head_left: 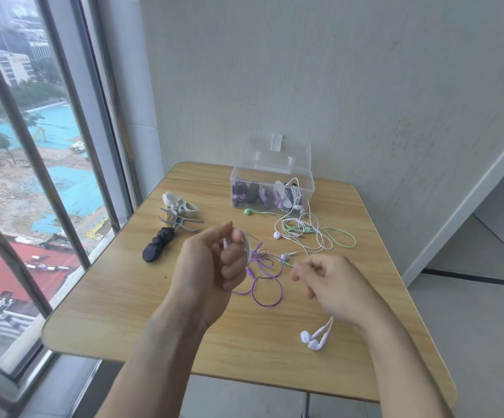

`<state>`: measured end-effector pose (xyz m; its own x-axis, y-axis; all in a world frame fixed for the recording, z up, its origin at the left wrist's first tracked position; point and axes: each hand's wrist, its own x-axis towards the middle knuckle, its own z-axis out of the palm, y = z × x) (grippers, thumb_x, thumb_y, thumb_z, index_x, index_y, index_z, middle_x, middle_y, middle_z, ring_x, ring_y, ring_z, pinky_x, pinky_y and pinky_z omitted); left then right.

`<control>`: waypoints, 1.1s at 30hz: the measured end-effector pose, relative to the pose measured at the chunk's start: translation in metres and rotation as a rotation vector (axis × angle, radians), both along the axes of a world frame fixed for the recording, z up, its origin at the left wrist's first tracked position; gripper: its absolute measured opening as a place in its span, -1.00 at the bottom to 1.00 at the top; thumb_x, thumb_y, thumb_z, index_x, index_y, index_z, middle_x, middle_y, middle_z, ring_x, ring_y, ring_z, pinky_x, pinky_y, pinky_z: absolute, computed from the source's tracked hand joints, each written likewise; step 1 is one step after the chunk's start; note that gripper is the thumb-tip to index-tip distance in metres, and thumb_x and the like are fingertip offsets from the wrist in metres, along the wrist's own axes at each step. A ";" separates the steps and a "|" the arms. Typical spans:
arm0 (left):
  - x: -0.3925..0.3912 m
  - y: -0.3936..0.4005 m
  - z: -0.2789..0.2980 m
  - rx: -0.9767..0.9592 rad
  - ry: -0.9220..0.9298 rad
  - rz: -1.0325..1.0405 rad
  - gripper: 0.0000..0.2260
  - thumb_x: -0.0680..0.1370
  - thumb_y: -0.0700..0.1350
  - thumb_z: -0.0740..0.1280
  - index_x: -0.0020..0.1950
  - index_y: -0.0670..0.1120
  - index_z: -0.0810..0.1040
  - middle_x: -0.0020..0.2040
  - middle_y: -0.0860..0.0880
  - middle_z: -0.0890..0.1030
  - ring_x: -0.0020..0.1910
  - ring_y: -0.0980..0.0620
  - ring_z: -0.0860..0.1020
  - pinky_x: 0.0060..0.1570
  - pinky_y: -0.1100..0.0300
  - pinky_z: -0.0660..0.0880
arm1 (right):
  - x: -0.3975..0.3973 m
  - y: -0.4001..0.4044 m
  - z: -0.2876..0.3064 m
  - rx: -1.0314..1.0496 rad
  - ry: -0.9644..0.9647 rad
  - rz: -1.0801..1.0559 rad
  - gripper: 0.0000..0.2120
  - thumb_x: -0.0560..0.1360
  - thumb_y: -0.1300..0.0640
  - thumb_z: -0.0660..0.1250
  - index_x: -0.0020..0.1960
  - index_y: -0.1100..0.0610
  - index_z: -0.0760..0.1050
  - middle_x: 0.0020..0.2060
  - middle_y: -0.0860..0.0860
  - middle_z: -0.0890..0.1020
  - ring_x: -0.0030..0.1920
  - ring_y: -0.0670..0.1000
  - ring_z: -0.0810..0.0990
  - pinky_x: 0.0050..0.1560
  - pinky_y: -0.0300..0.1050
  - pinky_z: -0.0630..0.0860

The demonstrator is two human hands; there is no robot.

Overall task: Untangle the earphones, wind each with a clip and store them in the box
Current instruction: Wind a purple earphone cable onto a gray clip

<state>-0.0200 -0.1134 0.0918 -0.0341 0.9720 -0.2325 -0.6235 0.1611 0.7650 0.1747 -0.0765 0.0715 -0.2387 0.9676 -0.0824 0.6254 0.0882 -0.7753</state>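
My left hand (pixel 214 260) is raised over the table's middle and grips a white winder clip (pixel 247 247), with a purple earphone cable (pixel 267 285) hanging from it in loops onto the wood. My right hand (pixel 332 285) hovers to the right with curled fingers; I cannot tell if they pinch the thin cable. Two pale lilac earbuds (pixel 314 339) lie below my right wrist. A tangle of white and green earphones (pixel 305 233) lies in front of the clear box (pixel 271 185), whose lid stands open and which holds several wound earphones.
Spare clips lie at the table's left: white ones (pixel 181 206), a grey one (pixel 181 221) and a black one (pixel 158 244). The small wooden table (pixel 124 312) stands in a corner, with a window on the left and a wall behind.
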 end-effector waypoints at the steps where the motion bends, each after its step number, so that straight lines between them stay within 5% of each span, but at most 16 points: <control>1: 0.001 -0.001 0.001 -0.006 0.012 -0.036 -0.76 0.59 -0.11 0.18 -0.28 -0.09 0.39 -0.47 0.05 0.18 -0.53 0.10 0.08 -0.54 0.24 -0.04 | 0.003 0.004 -0.001 0.014 0.067 -0.072 -0.73 0.63 0.03 0.26 -0.17 0.07 0.62 -0.52 -0.08 0.50 -0.56 -0.14 0.34 -0.41 -0.24 0.30; 3: 0.003 -0.002 0.003 -0.006 0.042 -0.071 -0.76 0.57 -0.12 0.17 -0.30 -0.09 0.37 -0.49 0.02 0.25 -0.56 0.07 0.15 -0.56 0.24 -0.02 | 0.008 0.009 -0.002 0.036 0.140 -0.169 -0.74 0.62 0.02 0.30 -0.17 0.09 0.63 -0.53 -0.09 0.50 -0.55 -0.13 0.34 -0.37 -0.18 0.31; 5: 0.003 -0.002 0.003 0.024 0.030 -0.056 -0.75 0.61 -0.12 0.14 -0.27 -0.10 0.37 -0.44 -0.07 0.46 -0.53 0.00 0.43 -0.60 0.26 0.06 | 0.010 0.009 -0.001 0.056 0.125 -0.201 -0.77 0.58 -0.02 0.36 -0.18 0.08 0.63 -0.53 -0.10 0.51 -0.55 -0.15 0.36 -0.38 -0.19 0.32; 7: 0.003 0.000 0.002 0.082 -0.016 -0.029 -0.73 0.65 -0.10 0.10 -0.23 -0.11 0.39 -0.16 -0.19 0.69 -0.18 -0.09 0.70 -0.55 0.26 0.28 | 0.007 0.006 -0.001 0.032 0.092 -0.160 -0.77 0.54 -0.07 0.40 -0.20 0.05 0.63 -0.49 -0.09 0.52 -0.51 -0.12 0.38 -0.42 -0.22 0.36; 9: 0.005 0.003 0.001 0.139 -0.045 0.008 -0.76 0.65 -0.09 0.13 -0.18 -0.14 0.42 0.10 -0.25 0.68 0.13 -0.13 0.66 -0.25 0.17 0.51 | 0.003 0.001 -0.002 0.009 0.000 -0.041 -0.75 0.53 -0.12 0.39 -0.22 0.01 0.63 -0.46 -0.09 0.51 -0.48 -0.11 0.36 -0.44 -0.22 0.36; 11: 0.008 0.006 -0.004 0.165 0.100 0.077 -0.83 0.56 -0.06 0.27 -0.09 -0.16 0.52 0.14 -0.21 0.67 0.18 -0.11 0.64 -0.05 0.08 0.52 | -0.004 -0.005 0.000 -0.004 -0.113 0.114 -0.76 0.54 -0.11 0.37 -0.21 -0.01 0.64 -0.44 -0.09 0.53 -0.48 -0.12 0.36 -0.42 -0.21 0.33; 15: 0.017 0.008 -0.026 0.174 0.797 0.030 -0.84 0.55 -0.15 0.32 0.13 -0.08 0.49 0.08 -0.03 0.65 0.10 0.00 0.61 -0.02 0.15 0.51 | -0.018 -0.017 0.007 -0.137 -0.052 0.331 -0.83 0.55 -0.02 0.37 -0.14 0.02 0.66 -0.38 -0.08 0.57 -0.34 -0.05 0.48 -0.33 -0.14 0.45; 19: 0.020 0.004 -0.034 0.221 1.222 -0.102 -0.90 0.64 -0.15 0.21 0.03 -0.17 0.46 0.03 0.00 0.62 0.02 0.05 0.55 -0.12 0.34 0.40 | -0.018 -0.016 0.011 -0.096 0.056 0.304 -0.78 0.56 0.06 0.37 -0.22 0.13 0.60 -0.37 0.01 0.48 -0.33 -0.01 0.43 -0.40 -0.19 0.45; 24: 0.016 -0.001 -0.024 0.264 1.076 -0.332 -0.57 0.71 0.01 0.08 -0.18 -0.20 0.53 -0.35 -0.03 0.63 -0.40 0.08 0.53 -0.24 0.23 0.44 | -0.009 -0.015 0.020 -0.041 0.159 0.255 -0.76 0.56 0.08 0.39 -0.26 0.09 0.65 -0.35 0.14 0.56 -0.41 -0.04 0.43 -0.44 0.00 0.45; 26: 0.018 -0.003 -0.021 0.223 1.046 -0.430 -0.52 0.71 0.05 0.06 -0.26 -0.14 0.54 -0.46 0.00 0.57 -0.50 0.10 0.46 -0.34 0.27 0.40 | -0.006 -0.017 0.025 -0.064 0.171 0.285 -0.75 0.57 0.17 0.36 -0.26 0.18 0.65 -0.33 0.07 0.65 -0.49 -0.17 0.43 -0.45 -0.11 0.41; 29: 0.022 -0.004 -0.019 0.174 1.092 -0.415 -0.51 0.70 0.04 0.07 -0.36 -0.07 0.51 -0.54 0.09 0.50 -0.54 0.16 0.39 -0.37 0.26 0.33 | -0.006 -0.017 0.027 -0.106 0.184 0.307 -0.75 0.54 0.27 0.34 -0.30 0.23 0.63 -0.41 0.03 0.65 -0.50 -0.19 0.39 -0.40 -0.34 0.31; 33: 0.023 -0.003 -0.019 0.165 1.091 -0.418 -0.45 0.69 -0.03 0.12 -0.52 0.00 0.41 -0.59 0.12 0.35 -0.55 0.16 0.28 -0.37 0.20 0.25 | -0.003 -0.012 0.018 -0.079 0.141 0.241 -0.75 0.50 0.15 0.47 -0.32 0.22 0.59 -0.50 -0.07 0.43 -0.44 -0.11 0.32 -0.37 -0.27 0.26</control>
<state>0.0027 -0.1161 0.0727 0.1912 0.9703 -0.1483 0.4510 0.0474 0.8912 0.1720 -0.0884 0.0898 -0.4754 0.8735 -0.1051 0.4793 0.1569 -0.8635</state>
